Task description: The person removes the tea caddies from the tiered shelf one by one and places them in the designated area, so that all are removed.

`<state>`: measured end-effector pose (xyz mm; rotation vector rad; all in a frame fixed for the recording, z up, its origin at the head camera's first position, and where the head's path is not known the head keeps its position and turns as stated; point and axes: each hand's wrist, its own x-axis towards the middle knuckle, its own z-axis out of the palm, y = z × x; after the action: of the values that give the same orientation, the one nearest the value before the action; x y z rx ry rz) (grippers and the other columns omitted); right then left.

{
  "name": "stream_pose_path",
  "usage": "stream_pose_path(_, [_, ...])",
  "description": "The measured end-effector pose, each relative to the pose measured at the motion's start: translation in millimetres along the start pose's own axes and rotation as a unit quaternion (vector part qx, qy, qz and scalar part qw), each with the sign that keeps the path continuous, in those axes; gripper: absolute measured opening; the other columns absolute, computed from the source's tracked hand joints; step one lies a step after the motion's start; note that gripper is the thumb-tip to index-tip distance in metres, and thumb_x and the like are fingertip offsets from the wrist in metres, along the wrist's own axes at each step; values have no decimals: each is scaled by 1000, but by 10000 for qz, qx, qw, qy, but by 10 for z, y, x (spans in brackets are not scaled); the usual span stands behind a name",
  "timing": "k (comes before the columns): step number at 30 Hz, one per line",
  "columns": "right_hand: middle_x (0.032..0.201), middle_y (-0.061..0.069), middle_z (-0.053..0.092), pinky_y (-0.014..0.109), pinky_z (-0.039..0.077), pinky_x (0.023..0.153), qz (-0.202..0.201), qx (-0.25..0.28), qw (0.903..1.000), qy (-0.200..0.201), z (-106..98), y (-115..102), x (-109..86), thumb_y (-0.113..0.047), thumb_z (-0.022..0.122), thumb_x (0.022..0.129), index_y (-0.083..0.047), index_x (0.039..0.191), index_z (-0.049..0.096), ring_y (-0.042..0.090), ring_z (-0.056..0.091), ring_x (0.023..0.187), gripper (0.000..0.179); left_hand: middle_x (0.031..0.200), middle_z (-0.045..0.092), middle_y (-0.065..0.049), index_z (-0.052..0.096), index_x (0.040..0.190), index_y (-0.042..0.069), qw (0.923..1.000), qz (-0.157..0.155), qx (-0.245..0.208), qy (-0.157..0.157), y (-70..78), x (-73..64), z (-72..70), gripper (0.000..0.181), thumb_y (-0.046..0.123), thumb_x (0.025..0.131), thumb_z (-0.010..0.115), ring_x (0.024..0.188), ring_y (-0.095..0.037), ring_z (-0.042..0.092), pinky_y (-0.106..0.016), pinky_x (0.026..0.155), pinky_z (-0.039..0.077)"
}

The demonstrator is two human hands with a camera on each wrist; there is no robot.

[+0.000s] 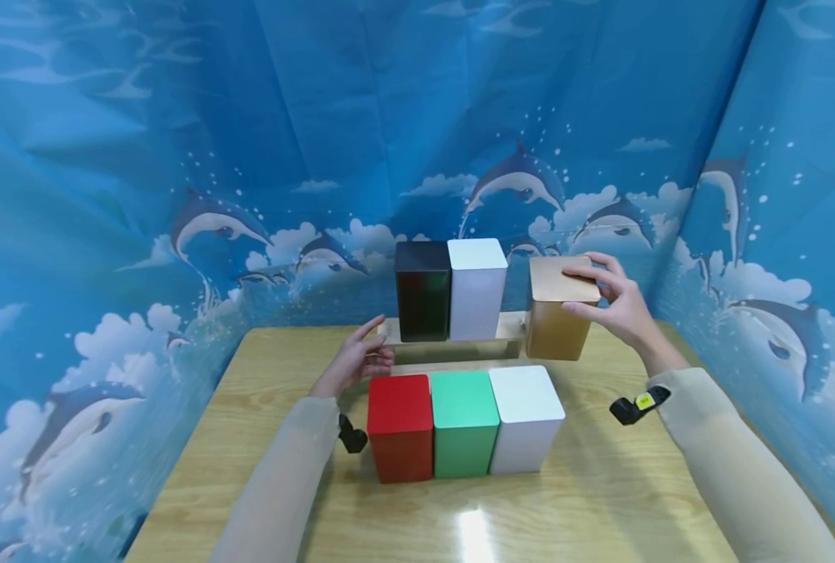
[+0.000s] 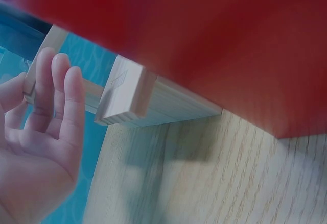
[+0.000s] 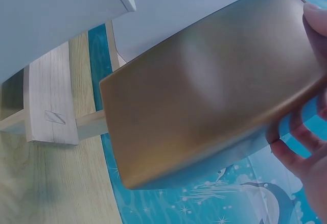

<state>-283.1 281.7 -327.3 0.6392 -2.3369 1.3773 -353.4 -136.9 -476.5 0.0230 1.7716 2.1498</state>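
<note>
My right hand (image 1: 618, 301) grips the top of a gold box (image 1: 561, 332), with fingers and thumb on its upper end. In the right wrist view the gold box (image 3: 204, 91) looks tilted, its lower end near the wooden rack (image 3: 51, 101). My left hand (image 1: 361, 360) is at the left end of the rack (image 1: 392, 332), a digit touching or very near the bar's end. The left wrist view shows that hand (image 2: 46, 137) with fairly straight fingers. A black box (image 1: 423, 305) and a white box (image 1: 477, 293) stand side by side on the rack's upper level.
In front stand a red box (image 1: 399, 430), a green box (image 1: 465, 426) and another white box (image 1: 526, 422) in a row. The wooden table (image 1: 249, 469) carries everything. Blue curtains (image 1: 361, 117) with dolphins rise behind and at both sides.
</note>
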Motion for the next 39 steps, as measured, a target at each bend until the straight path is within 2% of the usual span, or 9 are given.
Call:
stream_pose_path(6, [138, 22, 28, 15, 39, 82, -124, 110, 9999, 44, -21, -46, -70, 6, 68, 78, 7, 122, 55, 12, 35, 115, 46, 95, 63, -19, 34, 144, 31, 10000, -18, -18, -9, 5, -2, 4, 52, 25, 96, 53, 71, -21, 64, -41, 74, 55])
stream_pose_path(14, [138, 21, 28, 13, 40, 80, -217, 106, 9997, 46, -77, -30, -188, 9, 67, 77, 7, 121, 54, 13, 37, 114, 46, 91, 64, -15, 32, 145, 31, 10000, -18, -7, -46, 8, -6, 3, 53, 25, 96, 52, 71, -20, 64, -40, 74, 55])
stream_pose_path(21, [139, 17, 28, 14, 40, 79, -193, 96, 9997, 85, -143, 205, -287, 12, 68, 75, 4, 122, 55, 14, 35, 117, 49, 108, 57, -30, 31, 146, 29, 10000, -24, -20, -55, 14, -12, 2, 54, 25, 96, 52, 71, -20, 64, -40, 74, 55])
stream_pose_path(24, [140, 15, 28, 14, 40, 79, -200, 126, 9996, 121, -167, 275, -335, 12, 68, 75, 2, 123, 55, 15, 35, 118, 51, 112, 53, -33, 31, 146, 30, 10000, -16, -14, -37, 9, -8, 3, 54, 26, 96, 52, 71, -20, 64, -40, 74, 55])
stream_pose_path(35, [139, 18, 29, 14, 41, 80, -250, 121, 9996, 61, -206, 319, -535, 16, 67, 72, 6, 122, 54, 17, 37, 117, 52, 99, 61, -24, 35, 143, 32, 9996, -128, -168, -192, 67, -59, 15, 50, 23, 96, 52, 74, -23, 64, -43, 79, 53])
stream_pose_path(39, [139, 18, 29, 13, 41, 83, -232, 202, 9995, 23, -204, 338, -610, 17, 66, 73, 6, 122, 54, 17, 37, 118, 52, 102, 60, -25, 29, 146, 29, 9994, -135, -55, -323, 126, -117, 33, 53, 22, 98, 49, 76, -23, 64, -46, 84, 50])
